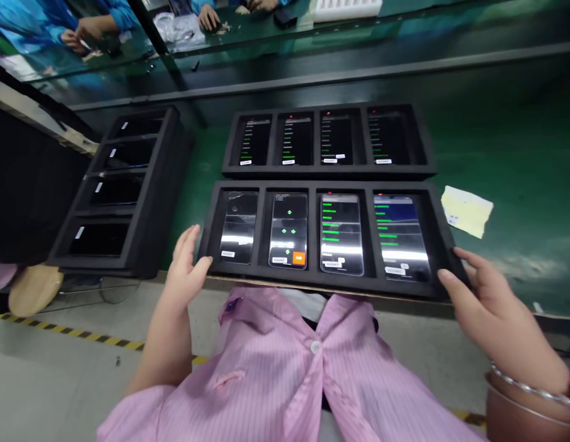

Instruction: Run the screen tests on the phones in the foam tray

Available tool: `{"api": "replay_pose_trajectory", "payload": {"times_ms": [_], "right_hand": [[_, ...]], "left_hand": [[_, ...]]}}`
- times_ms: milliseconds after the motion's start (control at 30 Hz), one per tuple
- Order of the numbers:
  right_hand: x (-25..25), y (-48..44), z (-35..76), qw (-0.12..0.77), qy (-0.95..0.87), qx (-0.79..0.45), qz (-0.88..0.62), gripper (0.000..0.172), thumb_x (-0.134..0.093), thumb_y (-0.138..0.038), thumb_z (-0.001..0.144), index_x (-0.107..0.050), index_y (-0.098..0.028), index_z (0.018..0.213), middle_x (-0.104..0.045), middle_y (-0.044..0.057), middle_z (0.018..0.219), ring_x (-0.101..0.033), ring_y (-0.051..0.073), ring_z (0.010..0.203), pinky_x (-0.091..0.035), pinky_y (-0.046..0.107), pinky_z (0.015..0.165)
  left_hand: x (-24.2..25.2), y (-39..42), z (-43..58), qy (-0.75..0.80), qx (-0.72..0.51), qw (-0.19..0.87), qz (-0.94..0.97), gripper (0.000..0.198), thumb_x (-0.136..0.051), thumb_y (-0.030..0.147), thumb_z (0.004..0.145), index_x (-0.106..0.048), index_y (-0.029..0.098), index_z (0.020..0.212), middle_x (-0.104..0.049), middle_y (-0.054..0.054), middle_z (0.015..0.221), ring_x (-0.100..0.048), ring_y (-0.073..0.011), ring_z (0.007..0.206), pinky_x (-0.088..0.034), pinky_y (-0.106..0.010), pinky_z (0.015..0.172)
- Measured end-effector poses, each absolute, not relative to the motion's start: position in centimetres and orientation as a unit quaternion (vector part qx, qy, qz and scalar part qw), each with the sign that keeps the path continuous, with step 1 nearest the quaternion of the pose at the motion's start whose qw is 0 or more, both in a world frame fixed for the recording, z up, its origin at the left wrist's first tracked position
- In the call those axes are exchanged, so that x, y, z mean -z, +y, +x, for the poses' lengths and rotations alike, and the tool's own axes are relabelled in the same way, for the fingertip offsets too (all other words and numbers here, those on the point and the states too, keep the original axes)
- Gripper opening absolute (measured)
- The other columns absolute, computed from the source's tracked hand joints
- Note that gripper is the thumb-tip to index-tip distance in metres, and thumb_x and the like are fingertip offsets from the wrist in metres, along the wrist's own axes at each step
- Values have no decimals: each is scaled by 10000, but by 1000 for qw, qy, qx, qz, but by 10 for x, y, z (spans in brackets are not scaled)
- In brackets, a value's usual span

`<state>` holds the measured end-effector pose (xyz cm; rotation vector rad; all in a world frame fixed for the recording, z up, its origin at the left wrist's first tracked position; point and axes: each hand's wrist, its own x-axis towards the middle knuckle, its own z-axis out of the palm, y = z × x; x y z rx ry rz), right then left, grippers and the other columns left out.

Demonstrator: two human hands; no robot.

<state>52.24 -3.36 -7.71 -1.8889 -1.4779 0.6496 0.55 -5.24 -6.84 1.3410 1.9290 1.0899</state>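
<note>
A black foam tray [312, 283] lies at the front edge of the green bench, with several smartphones in its slots. My left hand [186, 270] is at the tray's left end, thumb against the near corner and fingers along the side. At the other end, my right hand [488, 301] grips the tray, its thumb on the top rim and its fingers around the outer side. One smartphone [288, 224] shows green arrows and an orange square. The leftmost phone [239, 224] has a dark screen; the two phones on the right [341, 227] show green text lines.
Right behind lies a second foam tray [331, 171] of lit phones. More foam trays [147, 227], apparently stacked, stand at the left. A yellowish paper note [467, 210] lies on the right. Across the bench are co-workers' hands [97, 29] and a white rack [347, 9].
</note>
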Motion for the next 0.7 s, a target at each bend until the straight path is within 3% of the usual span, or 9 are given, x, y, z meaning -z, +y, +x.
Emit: {"api": "replay_pose_trajectory", "payload": {"times_ms": [67, 100, 233, 367, 500, 600, 700], "right_hand": [[67, -35, 511, 285, -654, -141, -687, 747, -619, -640, 937, -506, -219, 1542, -587, 256, 1439, -523, 471, 1401, -402, 693, 1165], [61, -36, 504, 279, -697, -95, -654, 739, -588, -625, 971, -472, -200, 1564, -537, 266, 1493, -450, 467, 1468, -349, 687, 1213], [41, -43, 466, 223, -818, -52, -527, 515, -492, -553, 1065, -541, -240, 1471, -551, 229, 1435, -508, 461, 1403, -373, 742, 1174], [40, -54, 440, 170, -849, -62, -497, 488, -427, -562, 1079, -608, -252, 1410, -496, 220, 1467, -514, 468, 1386, -315, 793, 1185], [56, -50, 435, 157, -840, -70, -515, 548, -435, -635, 1052, -671, -263, 1379, -489, 224, 1470, -517, 511, 1352, -316, 824, 1153], [66, -25, 434, 143, -835, -63, -528, 622, -468, -737, 1007, -706, -263, 1332, -480, 231, 1498, -497, 567, 1329, -273, 907, 1078], [57, 2, 429, 181, -803, -32, -567, 620, -515, -698, 1013, -663, -242, 1406, -319, 250, 1646, -359, 615, 1442, -158, 924, 1097]], "left_hand": [[56, -58, 24, 700, -346, 155, 606, 634, -713, 298, 881, -577, 287, 1500, -401, -116, 1672, -300, -384, 1581, -187, -602, 1326], [49, -60, 35, 672, -318, 127, 657, 558, -688, 313, 927, -591, 282, 1476, -390, -126, 1677, -282, -392, 1588, -178, -626, 1322], [32, -63, 78, 558, -202, 117, 796, 400, -631, 411, 1022, -644, 257, 1391, -373, -151, 1693, -208, -441, 1612, -230, -700, 1286], [32, -66, 97, 534, -131, 124, 826, 523, -605, 545, 1030, -610, 231, 1449, -354, -181, 1706, -207, -490, 1599, -294, -767, 1231], [44, -58, 99, 528, -121, 116, 833, 579, -627, 610, 1002, -634, 221, 1430, -329, -189, 1718, -193, -492, 1607, -319, -755, 1231], [58, -31, 99, 541, -122, 119, 824, 640, -689, 661, 945, -644, 245, 1430, -329, -171, 1723, -185, -488, 1615, -229, -760, 1268], [58, 1, 99, 587, -170, 97, 786, 923, -769, 748, 835, -521, 230, 1557, -292, -198, 1733, -124, -522, 1619, -91, -780, 1278]]}}
